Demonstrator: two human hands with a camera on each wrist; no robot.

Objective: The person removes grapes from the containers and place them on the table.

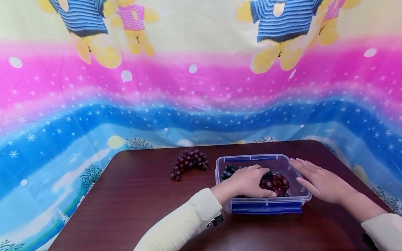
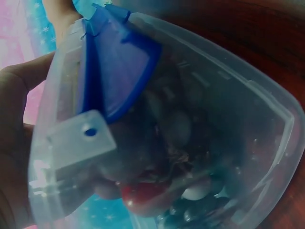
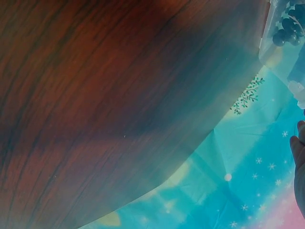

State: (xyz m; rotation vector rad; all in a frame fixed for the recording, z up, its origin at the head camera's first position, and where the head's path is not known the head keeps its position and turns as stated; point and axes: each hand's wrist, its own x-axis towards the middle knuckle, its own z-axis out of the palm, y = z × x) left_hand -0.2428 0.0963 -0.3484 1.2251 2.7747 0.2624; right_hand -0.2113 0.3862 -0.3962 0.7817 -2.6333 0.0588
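My left hand [image 1: 249, 181] reaches over the front left of a clear plastic container [image 1: 221, 165] with blue clips, its thumb straight beside a bunch of red grapes [image 1: 277, 184] inside. The fingers are spread over the fruit, their tips partly hidden. Dark grapes [image 1: 228, 171] lie at the container's left side. At the right rim, my right hand [image 1: 323, 181] has its straight fingers along the edge. Through the container wall [image 2: 248, 109], the left wrist view shows a red grape [image 2: 143, 195] and my left hand [image 2: 14, 143] beyond it.
Another bunch of red grapes [image 1: 190, 162] lies on the dark wooden table [image 1: 141, 209], left of the container. Behind the table hangs a colourful cloth [image 1: 201, 87] printed with bears and snowflakes. The table's rounded edge [image 3: 164, 183] crosses the right wrist view.
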